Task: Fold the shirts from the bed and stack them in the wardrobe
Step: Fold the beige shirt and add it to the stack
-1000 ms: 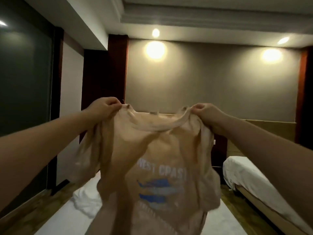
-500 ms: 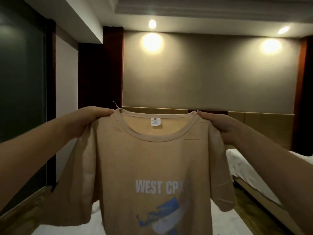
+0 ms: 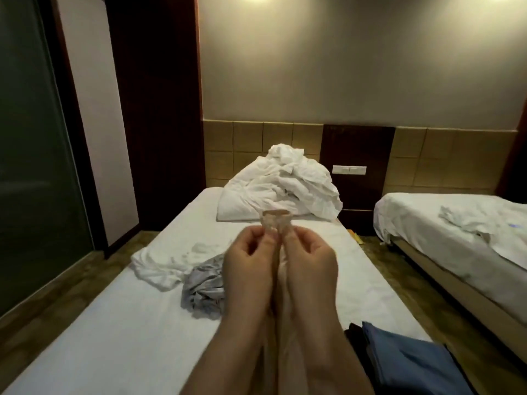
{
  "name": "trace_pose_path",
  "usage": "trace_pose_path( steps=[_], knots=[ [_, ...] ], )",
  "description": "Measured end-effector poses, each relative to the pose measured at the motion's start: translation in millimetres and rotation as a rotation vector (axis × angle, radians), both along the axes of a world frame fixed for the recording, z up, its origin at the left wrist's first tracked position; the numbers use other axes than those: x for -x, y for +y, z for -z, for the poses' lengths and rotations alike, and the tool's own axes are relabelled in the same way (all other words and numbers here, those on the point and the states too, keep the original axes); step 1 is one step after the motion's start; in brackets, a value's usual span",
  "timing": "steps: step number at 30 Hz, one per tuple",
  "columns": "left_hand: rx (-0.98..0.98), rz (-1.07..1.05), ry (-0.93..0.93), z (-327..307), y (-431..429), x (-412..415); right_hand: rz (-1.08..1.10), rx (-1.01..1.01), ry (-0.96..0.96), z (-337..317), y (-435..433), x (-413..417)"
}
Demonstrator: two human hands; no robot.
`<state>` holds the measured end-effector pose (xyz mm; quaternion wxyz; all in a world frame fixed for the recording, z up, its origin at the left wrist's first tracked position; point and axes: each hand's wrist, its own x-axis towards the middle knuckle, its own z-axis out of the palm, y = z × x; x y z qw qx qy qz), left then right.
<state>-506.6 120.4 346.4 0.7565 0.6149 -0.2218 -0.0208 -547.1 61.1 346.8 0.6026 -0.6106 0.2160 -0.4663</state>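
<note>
Closest of all, on the near right corner of the bed (image 3: 114,323), lies a blue cloth (image 3: 405,357) with flat, neat edges, and a dark thing (image 3: 356,337) peeks out from its left side. Over the middle of the bed, two bare arms reach out side by side. The left hand (image 3: 248,266) and the right hand (image 3: 310,263) are pressed close together, and the fingers and thumbs of both pinch the tan shirt (image 3: 276,220). Only a small bit of the shirt sticks up above the fingertips, and a thin strip of it hangs down between the two wrists. It is up in the air over the bed, not lying on it. Just past the left hand, a grey shirt (image 3: 204,286) sits crumpled on the bed. A white shirt (image 3: 162,260) lies in a heap beside it, close to the bed's left edge. At the far end of the bed is a big messy pile of white bedding (image 3: 285,189). Behind the bed is a tan padded headboard (image 3: 256,143), with a white switch plate (image 3: 349,169) on a dark panel. To the right of the bed, across a strip of floor, is a second bed (image 3: 456,223) with a rumpled white sheet.
</note>
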Motion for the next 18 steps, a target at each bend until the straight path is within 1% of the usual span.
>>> trace_pose_path(
  steps=[2,5,10,13,18],
  knots=[
    [-0.040,-0.012,-0.045,11.1,-4.5,0.5,0.013,0.065,0.059,5.7,3.9,-3.6],
    [-0.032,-0.010,-0.050,16.6,-5.4,-0.8,0.031,0.133,0.101,12.2,2.3,-3.1],
    [-0.049,-0.020,-0.048,25.1,-4.9,-1.0,0.043,0.192,0.158,22.4,2.9,-1.3],
    [-0.075,-0.040,-0.087,28.2,-4.9,-7.9,0.022,0.223,0.191,23.7,3.0,-0.5],
    [-0.092,-0.004,-0.142,28.5,-1.9,-9.7,-0.100,0.163,0.174,29.1,2.2,-2.8]
  ],
)
